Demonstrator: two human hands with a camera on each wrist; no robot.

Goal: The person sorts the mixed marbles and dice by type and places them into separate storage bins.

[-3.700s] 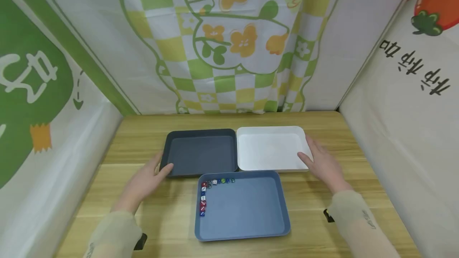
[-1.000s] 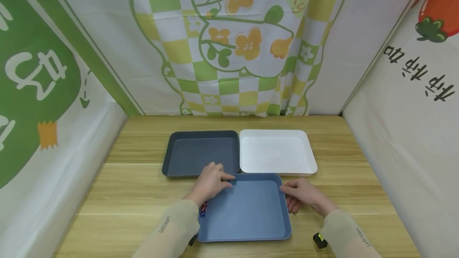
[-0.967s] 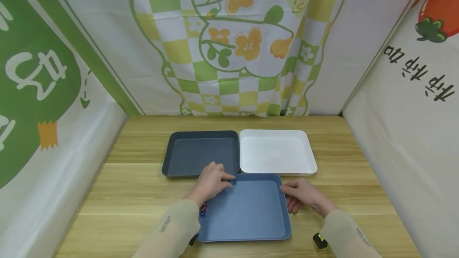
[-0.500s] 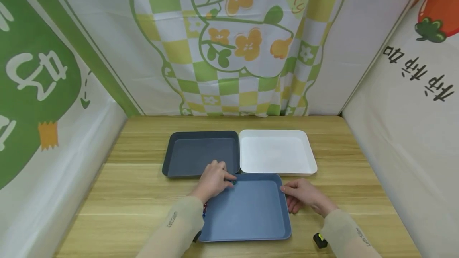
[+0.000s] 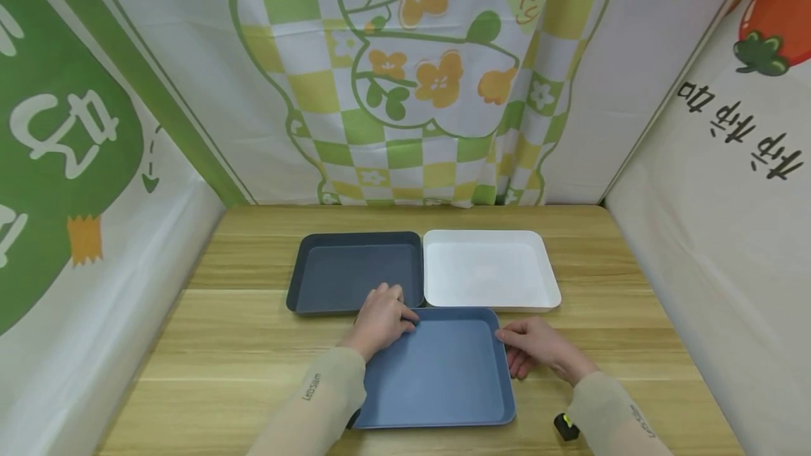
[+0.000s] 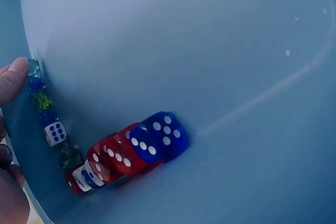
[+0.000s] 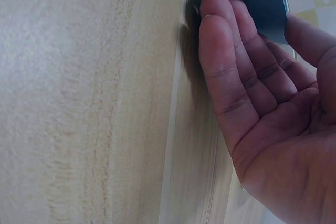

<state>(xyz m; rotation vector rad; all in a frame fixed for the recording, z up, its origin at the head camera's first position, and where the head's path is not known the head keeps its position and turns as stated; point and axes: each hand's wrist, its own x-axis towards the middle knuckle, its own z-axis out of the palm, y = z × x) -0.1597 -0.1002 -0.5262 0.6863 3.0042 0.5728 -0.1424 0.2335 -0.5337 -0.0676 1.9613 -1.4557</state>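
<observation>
A: Blue tray point(image 5: 446, 378), position?
B: Middle of the wood-grained tabletop point(image 5: 253, 343), surface visible toward left and right edges.
A: Hands?
B: Left hand point(image 5: 380, 319) grips the far rim near its left corner; right hand point(image 5: 538, 345) pinches the right rim.
A: Contents?
B: Glossy dice point(image 6: 160, 136), round translucent beads point(image 6: 42, 100), along two walls.
A: Beyond?
B: Dark tray point(image 5: 361, 273), white tray point(image 5: 491, 269), round-cornered, toward the far edge.
</observation>
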